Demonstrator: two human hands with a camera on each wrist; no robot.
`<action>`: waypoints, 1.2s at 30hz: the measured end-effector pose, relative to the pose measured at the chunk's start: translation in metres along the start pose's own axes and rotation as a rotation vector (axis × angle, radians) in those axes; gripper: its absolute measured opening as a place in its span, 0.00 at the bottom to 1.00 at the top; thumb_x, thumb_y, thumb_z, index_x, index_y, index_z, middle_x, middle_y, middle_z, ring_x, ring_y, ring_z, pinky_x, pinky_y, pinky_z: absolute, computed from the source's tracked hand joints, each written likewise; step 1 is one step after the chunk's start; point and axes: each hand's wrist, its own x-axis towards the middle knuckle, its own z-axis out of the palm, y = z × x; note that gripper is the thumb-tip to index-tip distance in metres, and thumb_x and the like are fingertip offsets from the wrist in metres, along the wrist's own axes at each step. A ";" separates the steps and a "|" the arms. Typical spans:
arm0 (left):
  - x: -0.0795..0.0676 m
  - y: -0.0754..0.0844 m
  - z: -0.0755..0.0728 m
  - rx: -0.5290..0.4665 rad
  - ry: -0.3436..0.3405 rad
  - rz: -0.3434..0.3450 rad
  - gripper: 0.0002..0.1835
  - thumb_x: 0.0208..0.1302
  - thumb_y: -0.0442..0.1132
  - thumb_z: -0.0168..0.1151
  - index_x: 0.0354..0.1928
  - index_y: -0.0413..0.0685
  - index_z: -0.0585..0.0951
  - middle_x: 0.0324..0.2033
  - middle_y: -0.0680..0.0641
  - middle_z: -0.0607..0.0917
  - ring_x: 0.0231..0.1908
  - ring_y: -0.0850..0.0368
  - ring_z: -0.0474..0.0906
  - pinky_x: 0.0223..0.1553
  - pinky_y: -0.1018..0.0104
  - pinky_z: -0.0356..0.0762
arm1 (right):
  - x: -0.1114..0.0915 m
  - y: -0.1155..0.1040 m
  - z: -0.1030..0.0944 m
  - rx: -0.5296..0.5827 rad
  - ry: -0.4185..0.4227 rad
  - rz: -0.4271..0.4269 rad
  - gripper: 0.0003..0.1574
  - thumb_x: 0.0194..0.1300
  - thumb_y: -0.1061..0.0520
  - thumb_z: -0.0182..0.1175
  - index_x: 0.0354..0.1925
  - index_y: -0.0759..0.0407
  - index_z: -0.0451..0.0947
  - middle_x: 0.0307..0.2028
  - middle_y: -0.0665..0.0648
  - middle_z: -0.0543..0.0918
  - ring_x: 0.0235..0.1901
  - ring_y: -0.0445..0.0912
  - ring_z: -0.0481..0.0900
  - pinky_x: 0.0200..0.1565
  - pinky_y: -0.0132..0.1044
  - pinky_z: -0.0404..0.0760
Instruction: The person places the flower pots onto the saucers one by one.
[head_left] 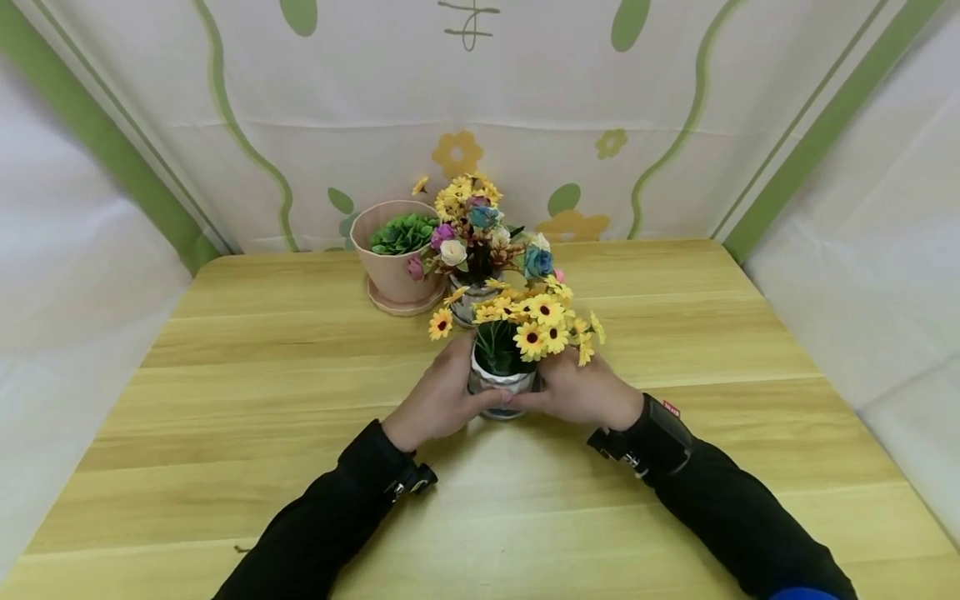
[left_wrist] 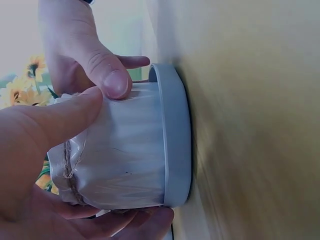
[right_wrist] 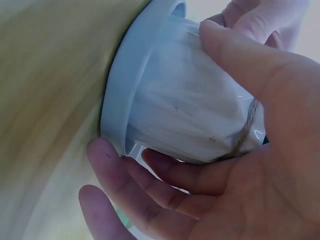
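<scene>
A white flowerpot [head_left: 501,382] with twine tied round it holds yellow daisies [head_left: 545,312] and green leaves. My left hand [head_left: 441,395] grips its left side, and my right hand [head_left: 588,390] holds the right side. The two thumbs meet across the front of the pot. In the left wrist view, the pot stands in a pale blue-grey saucer [left_wrist: 177,140] on the table. In the right wrist view, the right fingers [right_wrist: 125,195] curve under the pot's side and reach the saucer's edge. The daisies partly hide the right fingers in the head view.
Right behind stands another pot [head_left: 467,304] with mixed artificial flowers [head_left: 480,225]. Left of that is a pink pot [head_left: 393,273] on a pink saucer [head_left: 405,305], with a green succulent [head_left: 405,234]. A patterned cloth [head_left: 465,92] hangs behind the wooden table [head_left: 262,400].
</scene>
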 end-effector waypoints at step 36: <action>0.109 0.004 0.041 0.214 0.067 -0.095 0.26 0.74 0.53 0.68 0.56 0.35 0.80 0.29 0.41 0.78 0.21 0.53 0.69 0.36 0.57 0.70 | 0.009 0.076 -0.009 0.286 -0.059 0.474 0.26 0.69 0.42 0.71 0.52 0.59 0.80 0.39 0.60 0.80 0.27 0.48 0.77 0.23 0.36 0.76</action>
